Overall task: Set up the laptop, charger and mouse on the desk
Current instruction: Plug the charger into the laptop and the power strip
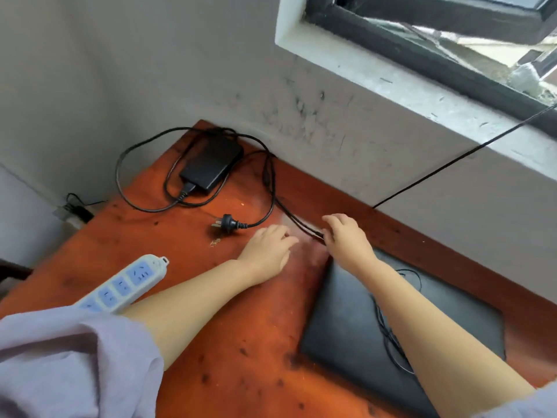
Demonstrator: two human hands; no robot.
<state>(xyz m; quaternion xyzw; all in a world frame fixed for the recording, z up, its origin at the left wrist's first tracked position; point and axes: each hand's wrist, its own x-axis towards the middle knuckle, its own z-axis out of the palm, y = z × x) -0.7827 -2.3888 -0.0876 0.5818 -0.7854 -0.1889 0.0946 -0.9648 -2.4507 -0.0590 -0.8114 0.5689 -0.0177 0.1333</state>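
A closed black laptop [422, 321] lies flat on the right part of the red-brown desk [229, 342]. The black charger brick [211, 164] rests in the far corner, its cables looped around it. The charger's wall plug [224, 225] lies loose on the desk. My right hand [346, 236] is beyond the laptop's far left corner, fingers pinching the charger's thin cable [297, 221]. My left hand [268, 251] hovers just left of it, fingers apart, holding nothing. A thin black cord [388, 333] lies across the laptop lid; no mouse is visible.
A white and blue power strip [126, 285] lies at the desk's left edge beside my left forearm. Grey walls close the desk at the back and left, with a window [437, 40] above right. A wall socket [75, 211] with a plug sits low left.
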